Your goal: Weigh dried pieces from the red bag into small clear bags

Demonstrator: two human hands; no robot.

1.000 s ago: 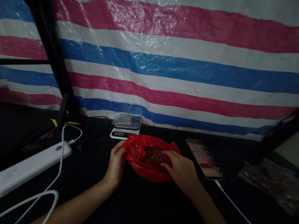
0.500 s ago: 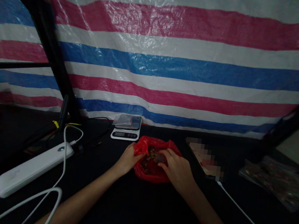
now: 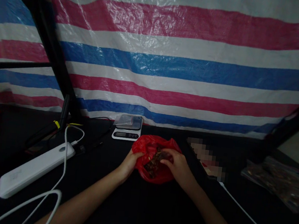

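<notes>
A red plastic bag [image 3: 145,148] lies open on the dark table, with small brown pieces [image 3: 153,162] showing inside. My left hand [image 3: 128,164] grips the bag's left edge. My right hand [image 3: 177,165] holds the right edge, its fingers at the bag's mouth over the brown pieces. Just behind the bag sits a small white digital scale [image 3: 127,127] with a clear sheet on its platform.
A white power bank [image 3: 35,169] with a white cable [image 3: 63,159] lies at the left. A phone [image 3: 206,158] with a white cable rests to the right. A clear bag of brown contents [image 3: 277,180] is at far right. A striped tarp [image 3: 172,56] and black poles stand behind.
The bag was drawn in and bunched narrower, then its mouth turned toward me. My left hand shifted right along its edge. More of the brown pieces show now.
</notes>
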